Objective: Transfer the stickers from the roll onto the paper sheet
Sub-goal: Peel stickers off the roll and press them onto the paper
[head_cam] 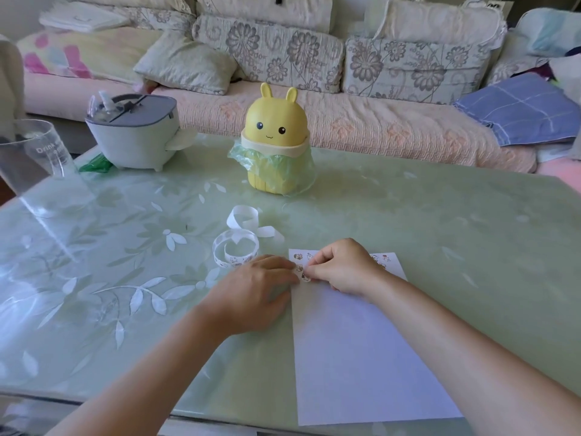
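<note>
A sticker [305, 276] is pinched by the curled fingers of the right hand [342, 265] at the far-left part of the paper sheet [361, 341]. The sheet's left edge is touched by the left hand [254, 291], whose fingers are held straight. The sticker roll [235, 250] is seen at 11 o'clock of the left hand, close by.

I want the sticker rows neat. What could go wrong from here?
The right hand pinches a sticker right beside the stuck stickers, so it may overlap them or land crooked. The left hand rests only on the left edge of the paper sheet, so the sheet could slide on the glossy table.
</note>
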A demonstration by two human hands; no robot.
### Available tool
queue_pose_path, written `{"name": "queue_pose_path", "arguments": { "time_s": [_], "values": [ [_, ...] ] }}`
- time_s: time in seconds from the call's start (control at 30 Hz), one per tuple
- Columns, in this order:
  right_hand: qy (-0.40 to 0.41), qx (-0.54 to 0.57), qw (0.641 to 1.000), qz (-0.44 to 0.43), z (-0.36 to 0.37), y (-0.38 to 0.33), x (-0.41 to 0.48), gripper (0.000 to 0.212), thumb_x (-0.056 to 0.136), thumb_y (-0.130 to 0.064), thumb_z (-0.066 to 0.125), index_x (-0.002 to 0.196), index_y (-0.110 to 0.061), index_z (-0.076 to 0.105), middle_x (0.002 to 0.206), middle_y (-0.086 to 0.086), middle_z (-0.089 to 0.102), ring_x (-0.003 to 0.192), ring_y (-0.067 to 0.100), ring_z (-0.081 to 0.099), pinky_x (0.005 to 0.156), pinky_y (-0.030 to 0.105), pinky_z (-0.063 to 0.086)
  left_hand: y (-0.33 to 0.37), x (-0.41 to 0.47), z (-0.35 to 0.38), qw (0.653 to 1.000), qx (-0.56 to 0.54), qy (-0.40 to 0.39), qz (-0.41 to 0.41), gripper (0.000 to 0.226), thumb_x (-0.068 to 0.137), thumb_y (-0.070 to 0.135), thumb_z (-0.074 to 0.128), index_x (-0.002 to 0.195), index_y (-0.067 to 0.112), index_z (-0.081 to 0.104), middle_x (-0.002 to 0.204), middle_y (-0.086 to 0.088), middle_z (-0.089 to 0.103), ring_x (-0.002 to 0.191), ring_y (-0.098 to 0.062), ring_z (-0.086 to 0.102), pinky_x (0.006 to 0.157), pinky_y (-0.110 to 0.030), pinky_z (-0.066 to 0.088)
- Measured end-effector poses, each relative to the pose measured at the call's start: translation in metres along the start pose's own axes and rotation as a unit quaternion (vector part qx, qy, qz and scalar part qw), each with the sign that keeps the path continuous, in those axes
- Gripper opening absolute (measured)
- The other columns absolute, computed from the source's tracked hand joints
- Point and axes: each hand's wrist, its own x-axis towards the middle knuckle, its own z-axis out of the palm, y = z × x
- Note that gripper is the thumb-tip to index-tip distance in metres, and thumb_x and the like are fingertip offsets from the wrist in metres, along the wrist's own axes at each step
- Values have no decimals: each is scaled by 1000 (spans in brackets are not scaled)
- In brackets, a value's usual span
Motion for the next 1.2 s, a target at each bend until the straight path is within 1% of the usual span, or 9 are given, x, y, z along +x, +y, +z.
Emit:
{"name": "queue_pose_path", "arguments": {
  "time_s": [0.2,0.33,0.53,0.63,0.7,0.77,0.9,1.07,1.2],
  "values": [
    [10,-31,999,-13,7,-4,1,6,77,-25,78,71,-22,78,73,-6,75,65,7,62,60,21,48,2,-1,0,1000,-7,16,12,33,82,12,65,111,26,72,119,7,67,110,-10,58,94,-12,37],
    [22,-75,997,-16,9,-9,2,4,76,-27,80,74,-24,79,75,-9,73,71,8,65,57,19,47,3,0,0,1000,-12,17,19,36,80,7,65,111,23,72,115,4,69,107,-12,58,95,-8,31],
    [42,-183,982,23,10,-21,4,8,70,-37,81,70,-30,76,77,-12,70,78,14,67,62,23,50,1,-2,4,1000,-13,16,22,39,81,13,60,116,27,68,119,6,66,112,-11,56,94,-21,43],
    [67,-226,971,39,6,-23,4,25,65,-47,81,81,-29,73,85,-12,69,81,14,65,61,24,44,0,-2,6,1000,0,15,23,37,82,14,59,115,26,68,118,6,65,112,-13,56,92,-26,46],
    [75,-208,974,46,4,-18,3,37,64,-54,82,89,-30,68,91,-12,66,86,16,64,65,26,44,0,-1,7,1000,9,10,16,34,82,16,57,113,25,68,117,6,64,111,-14,57,90,-31,49],
    [70,-164,983,50,4,-12,0,33,69,-52,81,88,-30,66,90,-14,64,86,14,64,69,27,48,-1,-1,9,1000,16,3,6,33,83,20,53,113,23,66,116,6,63,110,-14,56,89,-34,49],
    [79,-182,980,-17,2,1,-10,7,87,-36,62,93,-35,65,89,-17,60,89,14,62,73,27,49,2,0,12,998,64,-24,-16,44,89,40,44,130,26,56,124,10,54,120,-11,46,95,-33,47],
    [74,-292,938,-171,11,21,-24,27,92,-33,52,115,-35,66,113,-12,54,107,15,53,83,30,45,5,0,13,993,106,-43,-23,53,92,51,34,138,31,52,134,11,47,130,-10,38,95,-32,46],
    [97,-364,890,-259,17,37,-32,38,90,-34,42,119,-29,65,121,-8,55,111,22,50,85,37,47,7,2,10,992,113,-51,-33,58,90,54,26,138,33,52,138,11,47,131,-9,39,96,-30,45]
  ]
}}
